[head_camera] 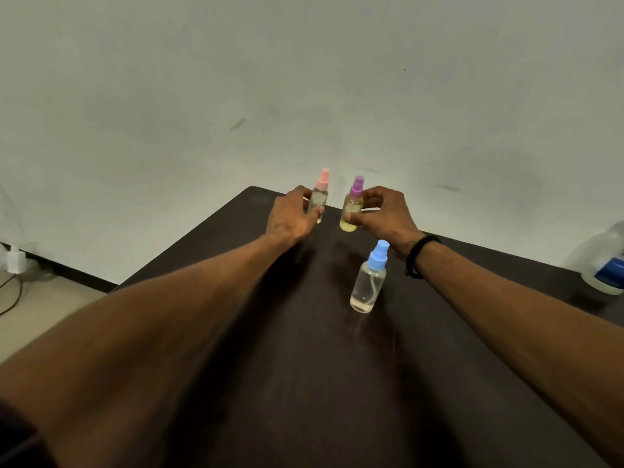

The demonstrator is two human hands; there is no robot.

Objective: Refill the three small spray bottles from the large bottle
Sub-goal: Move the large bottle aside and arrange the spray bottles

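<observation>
Reaching out over the dark table point(236, 332), I have both arms stretched toward its far corner. My left hand point(290, 217) wraps around the lower body of the pink-capped bottle point(319, 202), thumb in front and fingers curled behind, so I judge it gripped, though the bottle stands upright and looks to be on the tabletop. Just to the right of that hand, my right hand point(381, 214) pinches the purple-capped bottle point(351, 211) by its middle, thumb on the near side; that one holds yellowish liquid and also stands upright. I take this as gathering the two far bottles, probably to bring them nearer for pouring. Below my right wrist and its black wristband point(417, 255) stands the blue-capped bottle point(368, 282), untouched, with only a little liquid at its bottom. Well off to the right of both hands, at the table's edge, sits the large bottle point(604, 261), partly cut off. All three caps are on, so filling hasn't begun, I'd say.
</observation>
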